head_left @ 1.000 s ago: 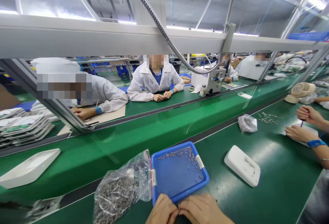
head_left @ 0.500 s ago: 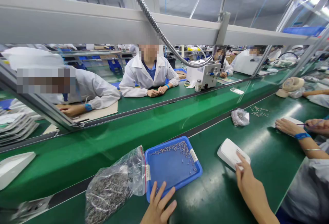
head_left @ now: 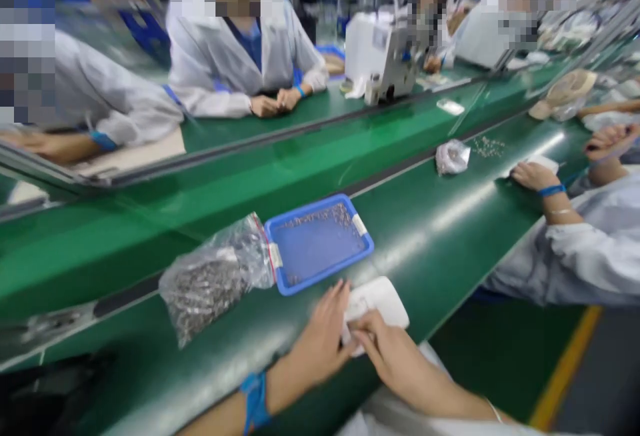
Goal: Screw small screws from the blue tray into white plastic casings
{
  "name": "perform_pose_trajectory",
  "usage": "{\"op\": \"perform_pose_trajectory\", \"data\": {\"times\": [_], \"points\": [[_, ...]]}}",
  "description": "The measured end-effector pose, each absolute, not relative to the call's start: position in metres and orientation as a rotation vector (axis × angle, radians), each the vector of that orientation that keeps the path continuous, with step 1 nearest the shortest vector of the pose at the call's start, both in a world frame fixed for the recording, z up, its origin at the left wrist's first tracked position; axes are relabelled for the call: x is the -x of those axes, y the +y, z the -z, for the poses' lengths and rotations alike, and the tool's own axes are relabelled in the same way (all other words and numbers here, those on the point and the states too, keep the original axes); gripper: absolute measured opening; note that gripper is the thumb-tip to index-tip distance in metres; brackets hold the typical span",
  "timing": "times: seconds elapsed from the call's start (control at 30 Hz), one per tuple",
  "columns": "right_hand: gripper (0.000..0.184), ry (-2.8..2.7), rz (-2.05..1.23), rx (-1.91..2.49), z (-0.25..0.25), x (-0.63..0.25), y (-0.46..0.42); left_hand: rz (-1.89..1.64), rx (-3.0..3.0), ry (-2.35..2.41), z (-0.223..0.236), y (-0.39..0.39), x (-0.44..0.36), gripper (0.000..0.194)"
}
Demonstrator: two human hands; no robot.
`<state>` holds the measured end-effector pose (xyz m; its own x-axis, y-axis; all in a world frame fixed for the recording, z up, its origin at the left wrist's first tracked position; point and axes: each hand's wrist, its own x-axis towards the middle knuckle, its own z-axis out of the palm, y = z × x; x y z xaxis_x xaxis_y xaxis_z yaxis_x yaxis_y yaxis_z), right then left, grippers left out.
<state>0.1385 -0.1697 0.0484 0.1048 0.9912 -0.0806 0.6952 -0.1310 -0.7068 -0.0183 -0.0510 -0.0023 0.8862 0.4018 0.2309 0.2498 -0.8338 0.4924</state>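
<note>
Hands meet on a white plastic casing (head_left: 383, 304) lying flat at the near edge of the green tabletop (head_left: 450, 236). Left hand (head_left: 323, 336) (blue wrist strap) rests with fingers spread, flat against the casing's left side, grip apart. Right hand (head_left: 387, 349) lies over the casing's near corner; whether its grip is clamped cannot be told. Blue tray (head_left: 320, 244) of small screws sits just beyond the casing, and a clear bag of screws (head_left: 213, 276) touches the tray's left side.

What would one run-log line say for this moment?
left hand: on white plastic casing | right hand: on casing | blue plastic tray: behind
</note>
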Motion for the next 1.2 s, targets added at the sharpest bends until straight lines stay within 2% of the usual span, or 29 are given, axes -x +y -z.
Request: {"op": "perform_pose_trajectory", "data": {"times": [0.07,0.17,0.27,0.47,0.53,0.63,0.73,0.8,0.87,0.97,1.1,1.2], "points": [[0.017,-1.658,-0.939,1.892,-0.063,-0.132,-0.162,-0.399,-2.499,0.492,-0.003,-0.049,0.018,0.082],[0.023,-1.616,-0.988,1.931,-0.077,-0.138,-0.153,-0.353,-2.428,0.500,-0.008,-0.046,0.016,0.072],[0.026,-1.635,-0.928,2.050,-0.088,-0.149,-0.147,-0.362,-2.414,0.519,-0.014,-0.044,0.013,0.070],[0.018,-1.874,-0.735,2.145,-0.092,-0.154,-0.137,-0.353,-2.365,0.550,-0.025,-0.046,0.014,0.075],[0.016,-1.966,-0.615,2.131,-0.086,-0.151,-0.139,-0.438,-2.355,0.546,-0.030,-0.047,0.016,0.071],[0.012,-2.061,-0.429,2.084,-0.075,-0.144,-0.141,-0.828,-2.437,0.501,-0.040,-0.035,0.021,0.063],[0.014,-2.090,-0.234,2.008,-0.063,-0.139,-0.141,-1.557,-2.594,0.641,-0.056,0.009,0.035,0.069],[0.016,-2.094,-0.102,1.953,-0.056,-0.137,-0.139,-2.011,-2.636,0.935,-0.070,0.055,0.051,0.075],[0.018,-2.083,0.026,1.911,-0.050,-0.134,-0.138,-2.146,-2.570,1.442,-0.085,0.110,0.070,0.076],[0.021,-2.048,0.225,1.893,-0.039,-0.128,-0.135,-1.573,-2.168,2.184,-0.100,0.197,0.084,0.075],[0.019,-1.986,0.349,1.885,-0.018,-0.121,-0.131,-1.102,-2.147,2.130,-0.086,0.274,0.074,0.075],[0.018,-1.965,0.369,1.904,0.001,-0.119,-0.129,-0.733,-2.248,1.973,-0.049,0.290,0.068,0.059]]}}
